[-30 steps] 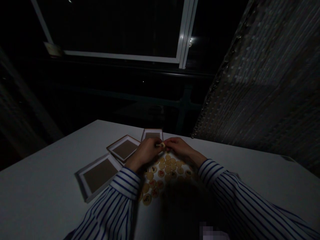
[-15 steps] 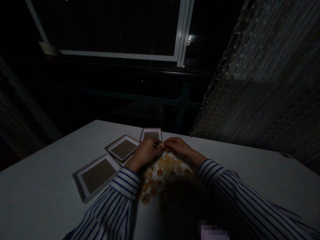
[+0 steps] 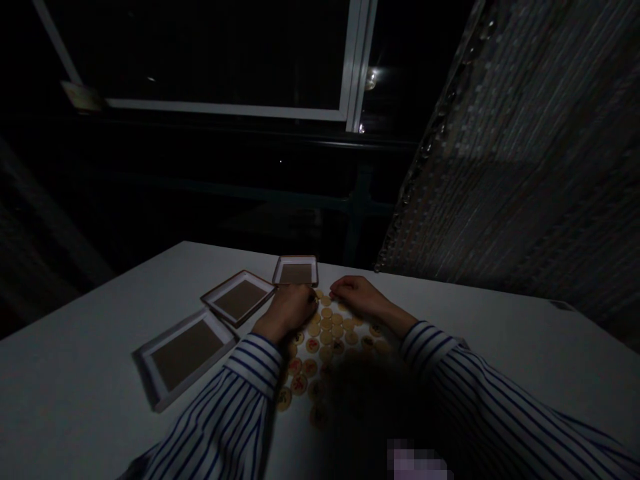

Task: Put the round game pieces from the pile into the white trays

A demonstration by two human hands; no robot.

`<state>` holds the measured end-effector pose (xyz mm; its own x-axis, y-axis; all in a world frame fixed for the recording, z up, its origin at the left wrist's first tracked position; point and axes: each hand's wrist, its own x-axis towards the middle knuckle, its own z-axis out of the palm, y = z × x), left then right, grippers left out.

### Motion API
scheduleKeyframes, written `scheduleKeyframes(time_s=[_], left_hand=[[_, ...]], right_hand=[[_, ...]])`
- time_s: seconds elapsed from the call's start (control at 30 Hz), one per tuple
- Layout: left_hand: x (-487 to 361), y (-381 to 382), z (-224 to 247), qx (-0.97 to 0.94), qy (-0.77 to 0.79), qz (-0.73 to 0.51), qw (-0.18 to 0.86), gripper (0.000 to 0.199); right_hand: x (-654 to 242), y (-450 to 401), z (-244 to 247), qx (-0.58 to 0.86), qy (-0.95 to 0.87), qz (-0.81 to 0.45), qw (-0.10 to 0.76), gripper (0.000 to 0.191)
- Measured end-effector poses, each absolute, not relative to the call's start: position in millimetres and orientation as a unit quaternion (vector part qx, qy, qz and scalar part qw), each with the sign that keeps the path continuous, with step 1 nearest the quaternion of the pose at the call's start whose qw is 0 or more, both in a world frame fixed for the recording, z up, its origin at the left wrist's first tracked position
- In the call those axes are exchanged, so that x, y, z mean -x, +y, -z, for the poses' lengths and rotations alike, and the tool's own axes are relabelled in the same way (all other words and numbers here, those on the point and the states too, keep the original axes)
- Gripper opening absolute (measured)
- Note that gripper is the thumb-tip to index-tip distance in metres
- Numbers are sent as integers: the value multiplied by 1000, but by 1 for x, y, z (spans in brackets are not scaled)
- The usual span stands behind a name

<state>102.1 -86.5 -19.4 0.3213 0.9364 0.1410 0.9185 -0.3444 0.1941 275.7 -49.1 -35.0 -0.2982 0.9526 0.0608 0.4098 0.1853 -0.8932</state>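
Round wooden xiangqi pieces [image 3: 327, 325] lie spread on a white table [image 3: 430, 300] between my forearms. Some show red or black characters, others look blank. My left hand [image 3: 295, 308] is closed low at the far left end of the spread, its fingers curled down beside a couple of pieces. What it may hold is hidden. To its right, my right hand [image 3: 357, 293] has thumb and fingers pressed together just past the far pieces. Whether a piece sits in that pinch is too dark to tell. A gap separates the two hands.
Three shallow open boxes or lids stand left of the pieces: a near one [image 3: 145, 373], a middle one [image 3: 213, 308] and a small far one [image 3: 314, 270]. A bead-string curtain [image 3: 500, 167] hangs at the right. Dark shadow covers the nearest pieces.
My hands were meeting fingertip to fingertip around a small piece or pieces. They have since come apart, the left turning down toward the table. The view has shifted slightly.
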Motion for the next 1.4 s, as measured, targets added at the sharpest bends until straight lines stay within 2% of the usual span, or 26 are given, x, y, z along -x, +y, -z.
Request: scheduleKeyframes(time_s=[0.3, 0.7, 0.97, 1.23, 1.4], left_hand=[[-105, -83, 20, -827, 555, -84, 35, 19], [-84, -95, 12, -797, 590, -123, 41, 30], [-52, -138, 10, -755, 614, -230, 16, 33], [-37, -171, 34, -729, 618, -294, 6, 33], [-34, -174, 50, -717, 624, -311, 9, 33]], right_hand=[[-285, -54, 31, 486, -716, -386, 319, 17], [-277, -74, 19, 452, -748, -377, 307, 18], [-256, -115, 12, 410, -865, -214, 193, 20], [-224, -141, 11, 415, -905, -63, 71, 21], [-205, -150, 15, 442, -897, -8, 27, 30]])
